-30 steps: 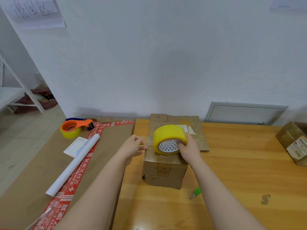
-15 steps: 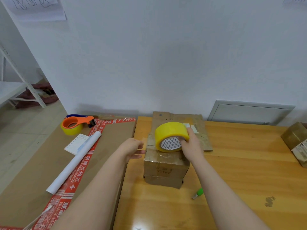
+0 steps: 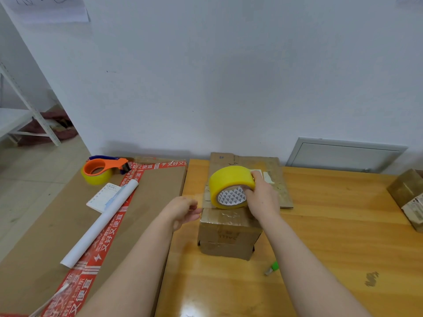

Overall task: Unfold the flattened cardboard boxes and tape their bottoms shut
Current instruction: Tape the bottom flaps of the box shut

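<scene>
Yellow wooden table (image 3: 332, 225) against white wall (image 3: 229, 76). Gripped tape roll (image 3: 229, 181) with right hand (image 3: 263, 202), fingers hooked into its core, roll resting atop box (image 3: 229, 236) near table's middle. Held left hand (image 3: 180, 210) just beside box's upper left edge, fingers half curled; could not tell whether pinching anything.

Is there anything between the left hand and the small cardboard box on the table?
Nothing visible. The left hand is just beside the cardboard box, at its upper left edge. The right hand grips the tape roll on top.
</scene>
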